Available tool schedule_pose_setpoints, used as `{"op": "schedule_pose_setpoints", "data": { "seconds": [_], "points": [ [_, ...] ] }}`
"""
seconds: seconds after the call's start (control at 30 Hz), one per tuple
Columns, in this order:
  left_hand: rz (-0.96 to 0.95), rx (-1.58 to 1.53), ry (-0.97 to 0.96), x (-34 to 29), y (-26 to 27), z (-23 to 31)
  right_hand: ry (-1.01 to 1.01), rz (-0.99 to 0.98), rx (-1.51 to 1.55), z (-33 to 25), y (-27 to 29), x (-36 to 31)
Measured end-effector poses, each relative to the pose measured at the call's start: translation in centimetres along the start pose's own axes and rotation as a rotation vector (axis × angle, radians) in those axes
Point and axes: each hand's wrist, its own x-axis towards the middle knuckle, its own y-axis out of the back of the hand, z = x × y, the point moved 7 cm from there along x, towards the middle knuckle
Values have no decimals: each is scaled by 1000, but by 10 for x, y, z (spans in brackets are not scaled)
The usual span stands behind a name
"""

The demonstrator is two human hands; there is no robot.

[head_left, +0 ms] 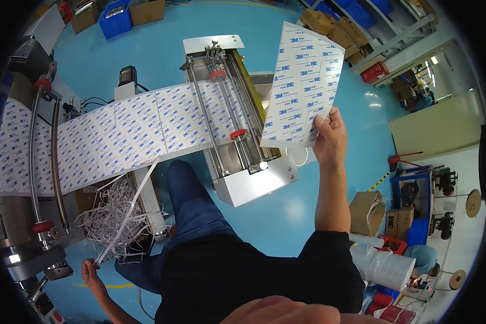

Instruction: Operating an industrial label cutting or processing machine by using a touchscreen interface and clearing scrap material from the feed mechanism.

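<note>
In my right hand (332, 137) is a cut sheet of white liner paper (302, 86) with blue print, gripped by its lower right edge, thumb on top, raised beside the roller machine (256, 186). Low at the left, my left hand (93, 274) pinches the end of a thin white strip (127, 218). That strip runs up to the near edge of the long printed web (127, 127). The web stretches from the left rollers (35, 156) into the roller machine, with cut lines across it. Below it lies a tangled heap of waste strips (116, 216).
Blue bins (115, 19) and cardboard boxes stand on the blue floor at the back. An open carton (367, 210) and a wrapped roll (383, 264) are at the right, near another person (422, 259). My leg (191, 197) is between the web and the machine.
</note>
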Motion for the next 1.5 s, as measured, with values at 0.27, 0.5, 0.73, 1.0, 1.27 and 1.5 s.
{"op": "schedule_pose_setpoints", "data": {
  "seconds": [0.27, 0.5, 0.73, 1.0, 1.27, 1.5],
  "points": [
    [118, -141, 4, -9, 8, 10, -21, -76, 78, -16, -29, -9],
    [123, -30, -44, -19, 23, 9, -78, -104, 100, -11, -40, -14],
    [110, 22, -21, -12, 60, -20, -104, -75, 75, -20, -50, -21],
    [138, -52, 74, -30, 204, -22, -77, 28, -22, -65, -74, -28],
    [195, -416, 91, -19, 206, -43, -216, 92, -893, 40, 4, 24],
    [180, -618, 57, -33, 224, -58, -118, -67, -1318, 111, -18, 41]
  ]
}}
